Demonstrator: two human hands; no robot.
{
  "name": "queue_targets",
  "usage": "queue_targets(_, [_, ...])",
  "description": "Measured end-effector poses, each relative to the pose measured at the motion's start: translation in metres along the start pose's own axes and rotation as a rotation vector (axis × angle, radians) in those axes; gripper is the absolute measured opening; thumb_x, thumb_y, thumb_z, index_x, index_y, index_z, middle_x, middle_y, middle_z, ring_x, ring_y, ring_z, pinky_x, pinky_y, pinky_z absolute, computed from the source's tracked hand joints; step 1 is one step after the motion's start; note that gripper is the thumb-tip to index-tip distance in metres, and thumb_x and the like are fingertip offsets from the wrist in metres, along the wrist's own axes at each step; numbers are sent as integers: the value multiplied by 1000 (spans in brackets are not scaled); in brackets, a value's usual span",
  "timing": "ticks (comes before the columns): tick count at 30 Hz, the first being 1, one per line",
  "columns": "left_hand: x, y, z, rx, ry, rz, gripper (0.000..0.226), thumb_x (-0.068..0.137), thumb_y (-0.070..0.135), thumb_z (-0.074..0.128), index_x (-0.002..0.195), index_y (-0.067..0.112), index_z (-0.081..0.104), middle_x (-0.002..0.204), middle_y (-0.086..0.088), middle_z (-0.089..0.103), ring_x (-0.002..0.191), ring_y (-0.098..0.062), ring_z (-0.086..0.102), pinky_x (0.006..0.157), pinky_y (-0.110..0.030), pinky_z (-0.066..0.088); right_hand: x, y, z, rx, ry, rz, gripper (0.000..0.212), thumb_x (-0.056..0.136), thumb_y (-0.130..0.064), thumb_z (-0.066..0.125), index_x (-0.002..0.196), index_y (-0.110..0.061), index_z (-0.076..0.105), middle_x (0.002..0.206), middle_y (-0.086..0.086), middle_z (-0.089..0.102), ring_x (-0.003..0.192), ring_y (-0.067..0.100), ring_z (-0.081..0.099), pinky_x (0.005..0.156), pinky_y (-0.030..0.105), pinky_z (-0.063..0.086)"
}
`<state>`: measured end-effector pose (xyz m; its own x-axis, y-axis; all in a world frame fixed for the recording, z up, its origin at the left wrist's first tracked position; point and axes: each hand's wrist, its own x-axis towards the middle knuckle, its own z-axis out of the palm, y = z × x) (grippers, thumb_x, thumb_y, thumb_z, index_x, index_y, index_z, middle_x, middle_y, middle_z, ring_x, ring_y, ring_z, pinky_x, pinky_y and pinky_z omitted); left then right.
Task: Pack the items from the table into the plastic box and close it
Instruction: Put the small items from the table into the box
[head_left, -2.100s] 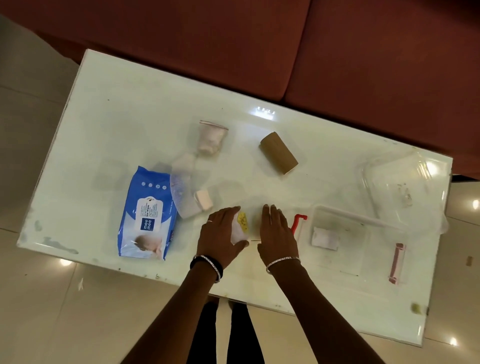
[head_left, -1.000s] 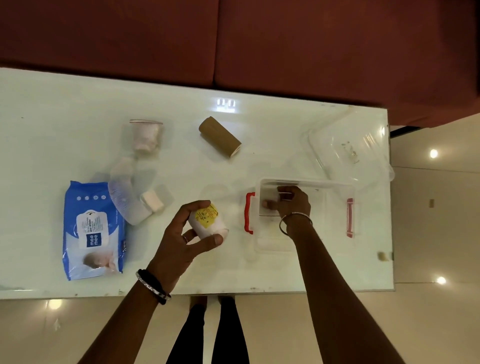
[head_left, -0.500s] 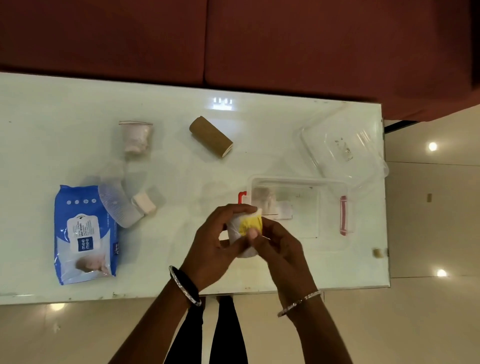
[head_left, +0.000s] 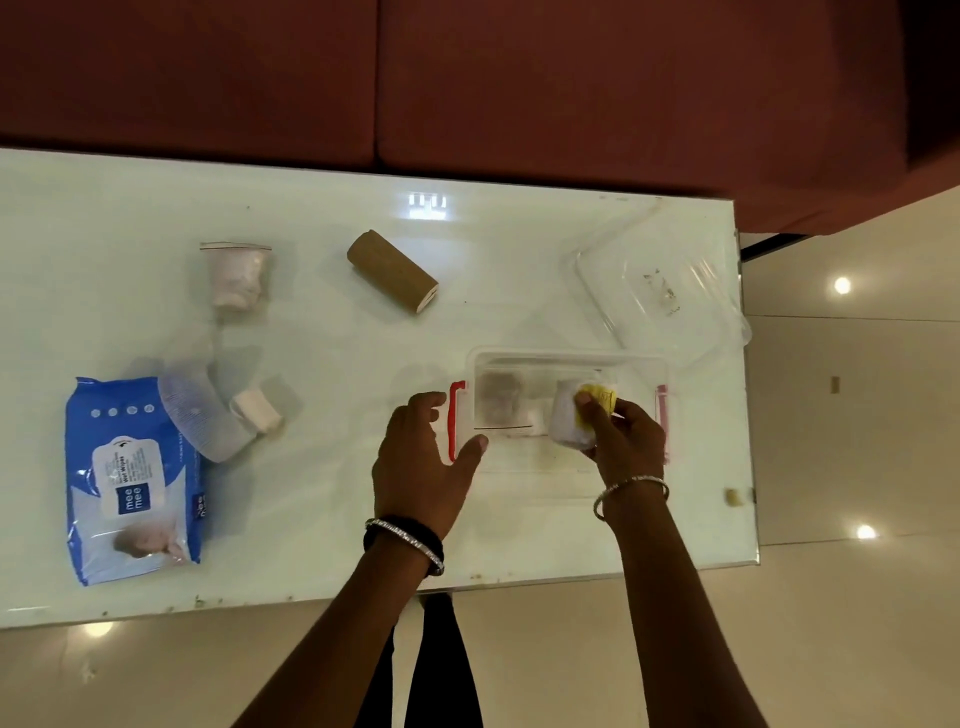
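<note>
The clear plastic box (head_left: 571, 358) with red end handles stands open on the right part of the white table (head_left: 311, 519). My right hand (head_left: 623, 441) is shut on a white roll with a yellow label (head_left: 566, 423) and holds it inside the box, near its right end. A small sachet (head_left: 498, 405) lies in the box's left half. My left hand (head_left: 415, 467) is open, fingers spread around the left red handle (head_left: 454, 421). The clear lid (head_left: 660, 291) lies behind the box at the far right.
A blue wet-wipes pack (head_left: 130, 478) lies at the left. Beside it are a clear pouch (head_left: 202, 421) and a small white block (head_left: 257, 410). A small zip bag (head_left: 236, 275) and a brown roll (head_left: 392, 271) lie farther back. A red sofa (head_left: 467, 78) borders the far edge.
The white roll passed from my left hand to my right hand, which carried it rightward into the box. My left hand let go and moved to the box's left handle.
</note>
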<state>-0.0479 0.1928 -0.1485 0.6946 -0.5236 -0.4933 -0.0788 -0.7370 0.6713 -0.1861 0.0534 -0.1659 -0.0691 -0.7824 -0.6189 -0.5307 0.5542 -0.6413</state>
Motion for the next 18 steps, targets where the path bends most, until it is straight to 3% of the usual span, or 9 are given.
queue_targets(5, [3,-7,14,19,-64,-79,61,76,40,74,127,25,46,114,1,67,100,-20,65,82,-39,54,15,3,30,-99,109,9,45,73,-43,80,105,-14,68,99,7,74,90,22,69,92,41,53])
queue_targets(9, [0,-10,12,-4,-48,-64,46,79,32,69,121,29,50,102,3,72,85,-16,69,76,-38,57,14,6,48,-92,95,-3,44,73,-46,79,102,-15,70,93,6,74,82,20,67,80,31,50])
queue_targets(11, [0,-15,9,-24,-51,-62,42,81,31,69,119,27,53,100,3,72,83,-15,69,77,-37,57,12,7,52,-107,85,-25,42,73,-48,78,100,-16,71,90,4,73,79,18,65,82,32,51])
queue_targets(15, [-2,-26,-3,-148,-115,-52,42,82,43,68,120,29,56,97,9,70,82,-6,68,72,-24,54,9,9,57,-187,72,-75,44,75,-49,76,104,-16,72,93,1,71,80,14,62,82,29,48])
queue_targets(18, [-1,-41,-21,-198,-14,-79,34,86,46,63,114,27,61,94,9,70,84,-3,67,70,-18,51,2,6,57,-226,111,-89,47,76,-50,75,109,-17,69,99,1,71,87,15,63,79,22,38])
